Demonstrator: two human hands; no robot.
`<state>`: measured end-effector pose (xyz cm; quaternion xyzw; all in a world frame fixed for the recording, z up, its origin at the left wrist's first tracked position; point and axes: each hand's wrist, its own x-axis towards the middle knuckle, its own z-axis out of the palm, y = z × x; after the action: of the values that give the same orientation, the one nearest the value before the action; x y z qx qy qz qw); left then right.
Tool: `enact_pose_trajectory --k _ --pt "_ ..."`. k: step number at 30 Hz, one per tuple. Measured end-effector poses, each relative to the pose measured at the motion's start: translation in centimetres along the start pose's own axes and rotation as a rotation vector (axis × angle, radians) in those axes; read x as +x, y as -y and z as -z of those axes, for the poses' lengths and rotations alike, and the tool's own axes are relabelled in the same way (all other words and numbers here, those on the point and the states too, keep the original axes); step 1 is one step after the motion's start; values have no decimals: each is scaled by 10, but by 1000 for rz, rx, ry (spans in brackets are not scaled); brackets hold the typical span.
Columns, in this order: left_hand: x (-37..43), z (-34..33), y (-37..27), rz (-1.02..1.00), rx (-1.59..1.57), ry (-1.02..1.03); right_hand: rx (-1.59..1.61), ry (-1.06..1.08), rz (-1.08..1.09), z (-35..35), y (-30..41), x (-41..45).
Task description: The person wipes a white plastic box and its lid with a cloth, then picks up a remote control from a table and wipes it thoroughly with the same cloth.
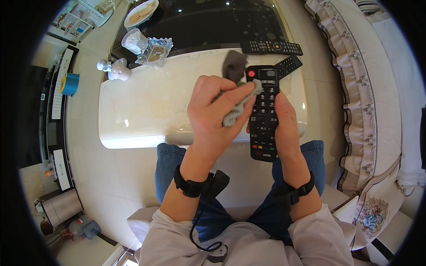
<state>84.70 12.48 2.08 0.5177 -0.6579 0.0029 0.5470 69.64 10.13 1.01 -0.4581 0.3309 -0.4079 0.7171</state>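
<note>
My right hand (287,119) grips a black remote control (263,124) upright by its right side, its buttons facing me. A folded grey cloth (234,114) is pinched in my left hand (213,106), and its upper end touches the remote's face below the red power button. Just behind my left fingers, a dark brown piece of cloth (234,65) appears over the table. Beyond the held remote, a small black remote (290,66) lies slanted on the table. Farther back rests a longer black remote (276,47) with a round yellow-centred pad.
The cream table (143,103) has a dark glossy section (213,23) behind. On its left stand a glass ashtray (156,53), a white cup (134,41), an oval dish (141,15) and a small figurine (118,69). A sofa (376,99) runs along the right.
</note>
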Motion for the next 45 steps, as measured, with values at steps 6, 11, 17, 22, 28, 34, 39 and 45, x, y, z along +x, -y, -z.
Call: enact_pose_trajectory --k 6,11,17,22,28,34,39,45 --pt "-2 2 -1 13 -63 98 82 -61 -6 -8 -4 3" --pt "-4 3 -6 29 -75 76 212 -116 -1 -12 2 6" --pt "-7 11 -13 37 27 45 195 72 -83 1 -10 1" --pt "-25 36 -44 158 41 44 352 94 -137 -18 -3 -8" --pt "-20 68 -64 36 299 24 361 286 -169 -50 -9 -17" --pt "-51 136 -86 200 510 -126 401 542 -219 -98 -19 -37" --pt "-59 164 -121 240 504 -379 441 723 -149 -110 -3 -49" --pt "-53 148 -158 99 473 -270 441 707 50 -126 22 -76"
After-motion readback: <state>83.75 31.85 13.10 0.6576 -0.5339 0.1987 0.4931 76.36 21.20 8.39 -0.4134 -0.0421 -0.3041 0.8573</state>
